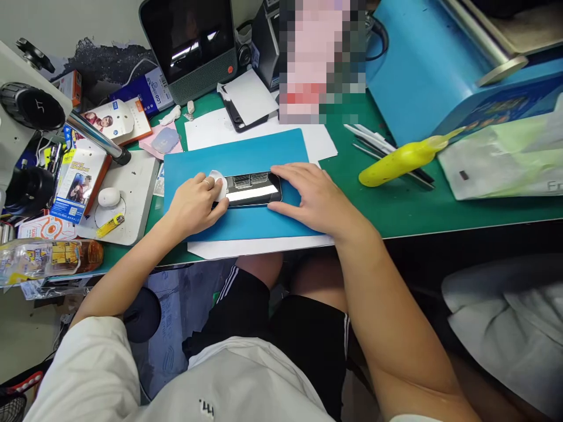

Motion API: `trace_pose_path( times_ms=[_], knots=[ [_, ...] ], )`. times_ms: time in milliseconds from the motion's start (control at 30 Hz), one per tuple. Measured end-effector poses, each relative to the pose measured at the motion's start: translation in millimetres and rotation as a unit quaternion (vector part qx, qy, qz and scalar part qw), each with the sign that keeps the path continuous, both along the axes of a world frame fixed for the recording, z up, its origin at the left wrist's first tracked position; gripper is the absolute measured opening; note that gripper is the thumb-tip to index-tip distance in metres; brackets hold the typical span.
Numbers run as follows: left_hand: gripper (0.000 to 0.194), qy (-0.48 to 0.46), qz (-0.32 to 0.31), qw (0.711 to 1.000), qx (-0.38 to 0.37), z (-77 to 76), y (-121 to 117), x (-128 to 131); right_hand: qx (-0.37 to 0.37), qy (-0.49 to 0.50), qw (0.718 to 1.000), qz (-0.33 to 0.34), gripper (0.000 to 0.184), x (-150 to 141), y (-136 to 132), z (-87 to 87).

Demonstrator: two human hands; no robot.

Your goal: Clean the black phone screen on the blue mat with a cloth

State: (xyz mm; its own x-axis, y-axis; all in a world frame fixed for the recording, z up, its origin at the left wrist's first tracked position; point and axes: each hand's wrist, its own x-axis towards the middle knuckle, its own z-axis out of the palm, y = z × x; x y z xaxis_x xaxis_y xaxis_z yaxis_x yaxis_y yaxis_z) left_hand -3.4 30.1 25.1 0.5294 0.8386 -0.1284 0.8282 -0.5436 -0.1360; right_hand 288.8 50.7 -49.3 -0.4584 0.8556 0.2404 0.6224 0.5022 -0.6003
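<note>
A smartphone (255, 190) lies flat, glossy side up, on a blue mat (237, 154), with bright reflections across its surface. My left hand (197, 202) is closed over the phone's left end, pressing a small white wipe (217, 183) against it; a ring shows on one finger. The thumb and forefinger of my right hand (308, 193) hold the phone's right end along its two long edges. Beneath the mat, white paper (220, 251) sticks out at the front. My fingers hide part of the phone's left end.
Behind the mat sit another phone with a white sheet (253, 99) and a dark monitor (189, 47). To the right are a yellow squeeze bottle (396, 161), thin tools and a blue machine (422, 64). Boxes, a drink bottle (48, 258) and a stand base (136, 193) crowd the left.
</note>
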Motion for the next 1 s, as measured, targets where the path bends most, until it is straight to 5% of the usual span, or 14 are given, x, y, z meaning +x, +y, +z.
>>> trace_pose_path(
  times_ms=[200,433,733,1000],
  knots=[
    [0.051,0.019,0.001,1.000,-0.007,4.6,-5.0,-0.4,0.000,-0.004,1.000,0.009,0.066,-0.1,0.4,0.9],
    [0.046,0.014,0.038,0.999,0.015,-0.7,18.4,22.4,0.000,0.002,1.000,0.004,0.065,-1.6,0.0,1.3],
    [0.053,0.031,0.011,0.999,0.015,1.1,-15.5,-4.8,-0.006,0.024,1.000,0.014,0.065,-0.8,1.1,6.2],
    [0.049,0.013,-0.002,1.000,-0.011,5.7,18.8,22.0,-0.007,0.023,0.999,0.022,0.066,0.1,1.6,4.8]
  ],
)
